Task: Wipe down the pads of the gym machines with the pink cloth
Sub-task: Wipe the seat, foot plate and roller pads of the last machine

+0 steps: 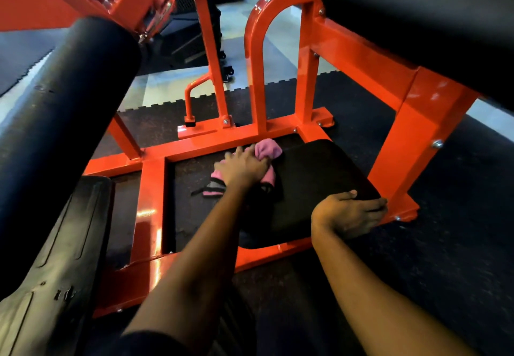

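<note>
A low black pad (pixel 314 186) sits in the orange machine frame (pixel 194 144) near the floor. My left hand (pixel 244 168) grips the bunched pink cloth (pixel 268 148) and presses it on the pad's far left corner. Part of the cloth, with a dark trim, hangs off the pad's left edge. My right hand (pixel 349 212) rests on the pad's near right corner, thumb on top and fingers lying over the edge. A black roller pad (pixel 64 122) runs across the upper left. Another large black pad (pixel 434 16) sits at the upper right.
Orange uprights and a curved tube (pixel 257 49) rise just behind the low pad. A black footplate (pixel 55 258) lies at the lower left. Dark rubber matting (pixel 450 244) covers the floor, with pale tiles (pixel 172 86) beyond it.
</note>
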Action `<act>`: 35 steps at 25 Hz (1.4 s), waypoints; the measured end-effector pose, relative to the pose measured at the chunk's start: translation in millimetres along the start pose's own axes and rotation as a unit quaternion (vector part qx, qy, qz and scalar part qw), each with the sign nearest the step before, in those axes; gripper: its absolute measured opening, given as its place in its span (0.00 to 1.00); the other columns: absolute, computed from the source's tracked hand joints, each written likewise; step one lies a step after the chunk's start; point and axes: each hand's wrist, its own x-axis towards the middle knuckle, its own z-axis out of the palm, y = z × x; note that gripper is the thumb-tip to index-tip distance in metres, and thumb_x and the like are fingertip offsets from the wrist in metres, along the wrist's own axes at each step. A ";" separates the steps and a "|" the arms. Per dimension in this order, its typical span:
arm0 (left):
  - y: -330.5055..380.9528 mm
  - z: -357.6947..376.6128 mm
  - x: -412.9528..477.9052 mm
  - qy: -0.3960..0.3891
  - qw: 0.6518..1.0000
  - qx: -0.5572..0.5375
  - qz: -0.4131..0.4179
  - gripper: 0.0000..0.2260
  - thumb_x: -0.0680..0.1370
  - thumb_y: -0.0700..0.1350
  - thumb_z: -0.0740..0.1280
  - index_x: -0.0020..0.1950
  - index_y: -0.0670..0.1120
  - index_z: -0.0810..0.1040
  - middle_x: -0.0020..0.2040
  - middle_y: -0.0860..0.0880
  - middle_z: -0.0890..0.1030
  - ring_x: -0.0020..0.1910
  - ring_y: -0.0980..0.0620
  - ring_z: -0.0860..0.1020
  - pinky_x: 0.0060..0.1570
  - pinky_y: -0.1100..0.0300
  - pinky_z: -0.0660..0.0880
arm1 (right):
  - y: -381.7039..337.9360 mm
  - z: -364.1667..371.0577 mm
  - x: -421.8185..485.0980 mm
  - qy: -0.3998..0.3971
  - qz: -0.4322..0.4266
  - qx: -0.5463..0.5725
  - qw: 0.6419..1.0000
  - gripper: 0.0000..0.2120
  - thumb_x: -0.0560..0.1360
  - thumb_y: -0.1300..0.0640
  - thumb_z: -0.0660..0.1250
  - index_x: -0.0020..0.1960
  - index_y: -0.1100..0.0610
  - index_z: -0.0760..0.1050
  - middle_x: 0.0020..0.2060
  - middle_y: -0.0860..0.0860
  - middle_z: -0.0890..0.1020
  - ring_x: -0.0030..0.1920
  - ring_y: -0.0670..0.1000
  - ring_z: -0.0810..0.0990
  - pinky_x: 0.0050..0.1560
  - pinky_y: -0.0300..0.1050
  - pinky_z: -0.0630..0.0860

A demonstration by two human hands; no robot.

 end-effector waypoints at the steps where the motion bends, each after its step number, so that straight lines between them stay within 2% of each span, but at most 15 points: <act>1: -5.7 -4.4 11.8 -0.036 0.999 -0.029 0.008 0.29 0.73 0.72 0.52 0.66 0.60 0.74 0.67 0.46 0.77 0.65 0.39 0.74 0.63 0.40 0.69 | 0.2 -0.4 -0.7 0.002 -0.001 -0.004 1.000 0.31 0.78 0.50 0.55 0.78 0.64 0.58 0.74 0.65 0.65 0.73 0.66 0.65 0.72 0.65 0.63; 2: -12.0 -8.7 18.7 -0.063 0.997 -0.054 0.012 0.30 0.71 0.74 0.53 0.65 0.60 0.75 0.65 0.46 0.79 0.63 0.39 0.76 0.63 0.42 0.71 | -0.2 -0.7 -1.0 0.006 -0.002 -0.005 1.000 0.31 0.78 0.51 0.56 0.78 0.63 0.58 0.74 0.65 0.65 0.73 0.66 0.65 0.72 0.65 0.63; 4: -28.9 -11.3 14.7 -0.053 0.994 -0.091 0.014 0.30 0.70 0.75 0.56 0.65 0.61 0.74 0.63 0.46 0.80 0.61 0.40 0.78 0.61 0.44 0.74 | -1.6 -2.9 -1.2 0.007 -0.003 0.002 1.000 0.31 0.78 0.51 0.56 0.78 0.64 0.59 0.74 0.65 0.65 0.73 0.66 0.65 0.72 0.65 0.63; 6: -49.1 -3.7 -9.0 0.003 0.984 -0.180 0.005 0.28 0.72 0.71 0.61 0.68 0.61 0.73 0.64 0.45 0.78 0.62 0.39 0.76 0.62 0.45 0.73 | -0.8 -4.3 -1.2 0.002 -0.004 0.005 1.000 0.32 0.78 0.51 0.56 0.78 0.64 0.59 0.74 0.65 0.66 0.73 0.66 0.66 0.72 0.64 0.63; 9: -77.7 19.7 -57.1 0.055 0.951 -0.305 -0.010 0.30 0.72 0.62 0.65 0.73 0.54 0.72 0.65 0.42 0.76 0.63 0.39 0.74 0.59 0.50 0.70 | -0.5 -4.4 -2.3 -0.002 -0.010 0.011 1.000 0.33 0.77 0.50 0.55 0.78 0.65 0.60 0.74 0.65 0.66 0.72 0.67 0.66 0.72 0.64 0.63; 11: -75.8 26.4 -75.4 0.068 0.960 -0.272 -0.024 0.29 0.74 0.57 0.67 0.75 0.55 0.68 0.66 0.41 0.73 0.63 0.36 0.73 0.59 0.48 0.70 | 0.3 -4.0 -2.2 0.000 -0.011 0.019 1.000 0.33 0.77 0.50 0.55 0.78 0.65 0.59 0.74 0.65 0.66 0.72 0.67 0.66 0.72 0.64 0.63; 13: -58.5 23.1 -73.3 0.080 0.978 -0.189 -0.035 0.28 0.76 0.56 0.66 0.75 0.57 0.64 0.71 0.44 0.68 0.65 0.35 0.71 0.62 0.45 0.69 | 1.9 -3.5 -3.5 0.003 -0.017 0.023 1.000 0.33 0.77 0.50 0.55 0.78 0.65 0.59 0.74 0.65 0.66 0.73 0.67 0.65 0.72 0.64 0.63; 15: -33.0 15.3 -51.0 0.078 0.994 -0.072 -0.002 0.23 0.77 0.56 0.63 0.72 0.56 0.67 0.73 0.48 0.69 0.68 0.37 0.68 0.64 0.44 0.66 | 2.8 -2.0 -3.5 0.004 -0.017 0.027 0.999 0.33 0.77 0.51 0.55 0.78 0.65 0.60 0.74 0.65 0.66 0.73 0.67 0.65 0.72 0.64 0.62; 17: -0.6 11.1 -25.7 0.052 0.998 -0.002 0.032 0.18 0.76 0.56 0.61 0.65 0.55 0.71 0.69 0.49 0.73 0.68 0.40 0.68 0.65 0.41 0.64 | 2.8 -2.8 -2.7 0.004 -0.018 0.029 0.999 0.33 0.77 0.50 0.55 0.78 0.65 0.60 0.74 0.65 0.66 0.73 0.66 0.66 0.73 0.63 0.62; 20: 22.2 16.0 -25.1 0.027 0.990 0.041 0.130 0.23 0.75 0.58 0.60 0.69 0.57 0.69 0.70 0.51 0.73 0.69 0.42 0.68 0.65 0.35 0.60 | 1.7 -4.4 -3.9 0.001 -0.015 0.025 1.000 0.33 0.77 0.49 0.53 0.78 0.63 0.60 0.74 0.64 0.67 0.73 0.65 0.66 0.72 0.62 0.62; 23: -1.4 17.0 -75.9 0.060 0.977 0.041 0.202 0.29 0.73 0.62 0.59 0.75 0.60 0.66 0.70 0.54 0.74 0.68 0.44 0.70 0.62 0.41 0.64 | 0.3 -7.5 -4.5 -0.002 -0.013 0.025 1.000 0.34 0.76 0.48 0.52 0.77 0.64 0.62 0.73 0.64 0.68 0.72 0.65 0.67 0.70 0.62 0.63; 26: -35.8 23.9 -135.9 0.129 0.979 -0.027 0.154 0.30 0.71 0.61 0.59 0.74 0.61 0.68 0.69 0.57 0.74 0.67 0.46 0.70 0.59 0.44 0.69 | -1.4 -10.7 -4.9 -0.006 -0.009 0.023 1.000 0.33 0.75 0.48 0.53 0.76 0.63 0.62 0.72 0.64 0.68 0.71 0.66 0.68 0.69 0.64 0.66; 28: -51.1 28.8 -142.5 0.109 0.986 -0.092 0.089 0.31 0.71 0.61 0.58 0.75 0.61 0.66 0.72 0.58 0.69 0.71 0.47 0.65 0.61 0.43 0.69 | -3.1 -12.9 -3.9 -0.010 -0.004 0.026 1.000 0.33 0.75 0.49 0.55 0.76 0.64 0.62 0.72 0.64 0.68 0.71 0.66 0.68 0.69 0.64 0.66; 32: -54.1 18.6 -84.4 0.061 0.978 -0.200 -0.009 0.29 0.71 0.58 0.58 0.73 0.57 0.66 0.75 0.48 0.67 0.69 0.38 0.68 0.62 0.44 0.68 | -3.1 -12.5 -4.7 -0.016 -0.008 0.035 0.999 0.33 0.75 0.48 0.54 0.76 0.64 0.62 0.72 0.65 0.69 0.70 0.67 0.69 0.69 0.64 0.67; 35: -42.3 25.7 -98.4 0.112 0.967 -0.219 -0.064 0.27 0.75 0.51 0.64 0.74 0.55 0.65 0.76 0.45 0.66 0.68 0.35 0.68 0.62 0.43 0.69 | -0.5 -10.0 -3.3 -0.006 -0.013 0.049 0.999 0.32 0.75 0.50 0.55 0.76 0.64 0.63 0.72 0.65 0.69 0.70 0.67 0.69 0.70 0.64 0.66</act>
